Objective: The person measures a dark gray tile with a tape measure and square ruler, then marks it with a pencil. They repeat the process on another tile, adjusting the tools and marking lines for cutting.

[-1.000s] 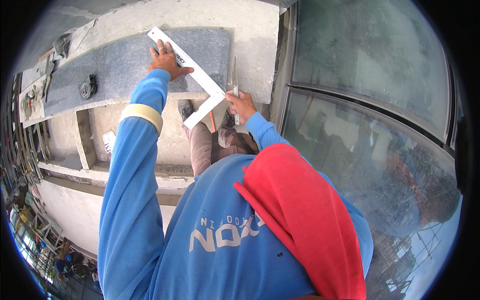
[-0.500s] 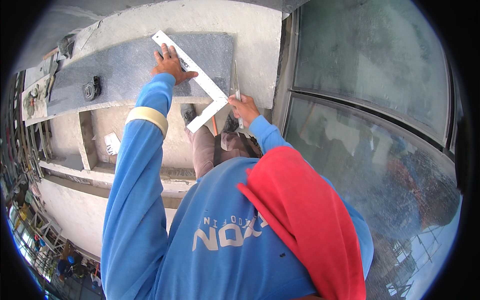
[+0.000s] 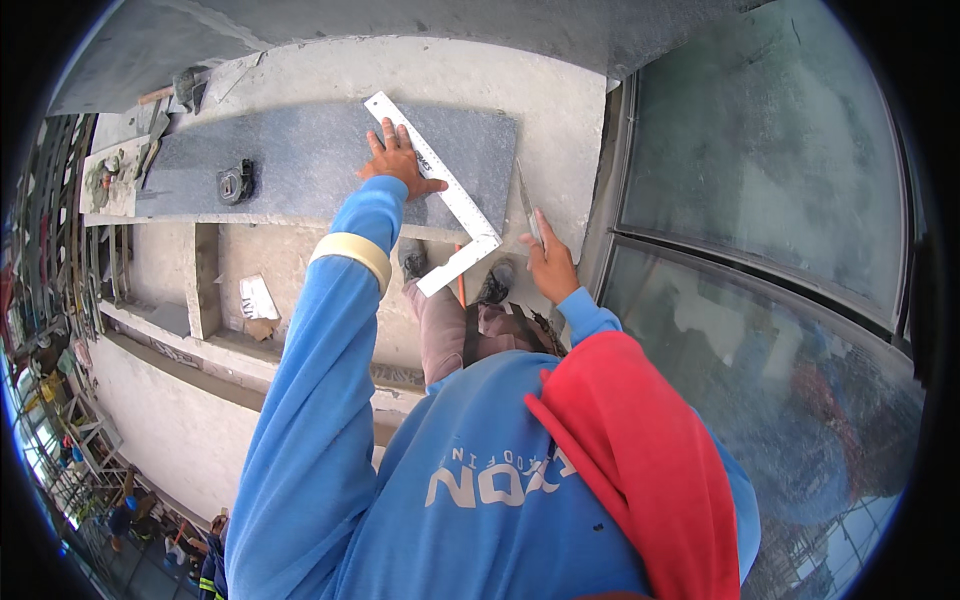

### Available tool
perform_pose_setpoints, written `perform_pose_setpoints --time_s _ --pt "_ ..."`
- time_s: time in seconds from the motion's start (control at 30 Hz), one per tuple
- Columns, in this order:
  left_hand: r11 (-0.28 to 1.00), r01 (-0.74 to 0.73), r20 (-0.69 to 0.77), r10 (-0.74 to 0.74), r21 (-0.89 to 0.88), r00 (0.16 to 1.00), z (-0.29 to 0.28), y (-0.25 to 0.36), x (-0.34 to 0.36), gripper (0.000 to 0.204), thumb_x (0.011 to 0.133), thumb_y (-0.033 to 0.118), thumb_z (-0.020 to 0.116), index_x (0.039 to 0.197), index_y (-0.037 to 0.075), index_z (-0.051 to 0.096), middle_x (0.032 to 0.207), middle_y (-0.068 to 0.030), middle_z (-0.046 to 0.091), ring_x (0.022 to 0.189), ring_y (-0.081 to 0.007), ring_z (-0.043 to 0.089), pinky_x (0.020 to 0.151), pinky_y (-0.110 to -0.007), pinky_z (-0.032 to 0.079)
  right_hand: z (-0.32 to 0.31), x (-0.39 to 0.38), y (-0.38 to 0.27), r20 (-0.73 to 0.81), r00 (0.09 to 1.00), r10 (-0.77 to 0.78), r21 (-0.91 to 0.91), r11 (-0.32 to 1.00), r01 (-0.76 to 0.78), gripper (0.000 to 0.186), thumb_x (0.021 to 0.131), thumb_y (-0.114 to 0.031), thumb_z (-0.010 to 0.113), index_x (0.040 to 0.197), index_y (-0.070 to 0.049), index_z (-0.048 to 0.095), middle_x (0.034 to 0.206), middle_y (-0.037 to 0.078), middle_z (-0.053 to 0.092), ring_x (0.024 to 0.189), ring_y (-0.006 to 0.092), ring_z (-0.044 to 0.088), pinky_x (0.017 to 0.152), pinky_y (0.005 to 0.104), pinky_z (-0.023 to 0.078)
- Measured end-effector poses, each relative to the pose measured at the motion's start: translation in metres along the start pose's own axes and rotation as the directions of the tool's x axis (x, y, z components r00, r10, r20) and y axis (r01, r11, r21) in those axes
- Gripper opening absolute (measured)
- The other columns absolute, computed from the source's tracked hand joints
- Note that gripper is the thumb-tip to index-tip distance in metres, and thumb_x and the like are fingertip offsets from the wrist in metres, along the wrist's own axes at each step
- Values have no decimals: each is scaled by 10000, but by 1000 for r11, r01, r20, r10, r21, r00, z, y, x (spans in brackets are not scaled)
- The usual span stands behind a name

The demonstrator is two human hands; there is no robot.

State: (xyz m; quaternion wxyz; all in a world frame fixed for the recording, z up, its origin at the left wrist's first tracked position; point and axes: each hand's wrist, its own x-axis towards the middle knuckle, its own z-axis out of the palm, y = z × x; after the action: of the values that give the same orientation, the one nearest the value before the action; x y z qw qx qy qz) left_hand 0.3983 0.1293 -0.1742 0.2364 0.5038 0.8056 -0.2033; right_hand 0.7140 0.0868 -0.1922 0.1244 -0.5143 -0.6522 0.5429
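Note:
A long grey stone slab [image 3: 300, 160] lies on a concrete ledge. Across its right part rests a white L-shaped metal square [image 3: 455, 200]. My left hand [image 3: 400, 160] lies flat on the square's long arm with fingers spread, pressing it to the slab. At the slab's right end, just right of the square's corner, my right hand [image 3: 548, 262] grips a thin metal blade-like tool [image 3: 527, 205] that points up along the slab's end edge. An orange pencil-like stick [image 3: 461, 290] shows below the square's short arm.
A tape measure [image 3: 237, 183] sits on the slab's left part, and hand tools [image 3: 185, 85] lie at its far left end. A large window pane [image 3: 750, 150] stands close on the right. A paper scrap [image 3: 258, 298] lies on a lower ledge. People [image 3: 130, 515] stand far below.
My right hand has drawn a little to the right, off the square's corner, toward the slab's end. My left hand stays pressed on the square. The view has tilted slightly.

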Motion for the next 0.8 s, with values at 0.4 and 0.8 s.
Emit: perform_pose_setpoints --time_s 0.4,0.8 --pt "999 -8 13 8 -35 1000 -1 1 1 1401 638 782 776 1613 41 97 1677 -216 -8 1533 -451 20 1043 -644 457 31 56 -61 238 955 -179 -492 825 277 654 967 -73 491 1585 -167 297 1094 243 667 952 432 677 826 500 549" --pt "1000 -15 24 15 -11 1000 -9 0 -5 1361 678 779 750 1610 27 102 1670 -242 9 1527 -468 54 1094 -567 446 54 96 -97 323 939 -119 -623 720 305 703 935 -50 527 1586 -189 304 1053 259 664 924 434 684 801 507 555"
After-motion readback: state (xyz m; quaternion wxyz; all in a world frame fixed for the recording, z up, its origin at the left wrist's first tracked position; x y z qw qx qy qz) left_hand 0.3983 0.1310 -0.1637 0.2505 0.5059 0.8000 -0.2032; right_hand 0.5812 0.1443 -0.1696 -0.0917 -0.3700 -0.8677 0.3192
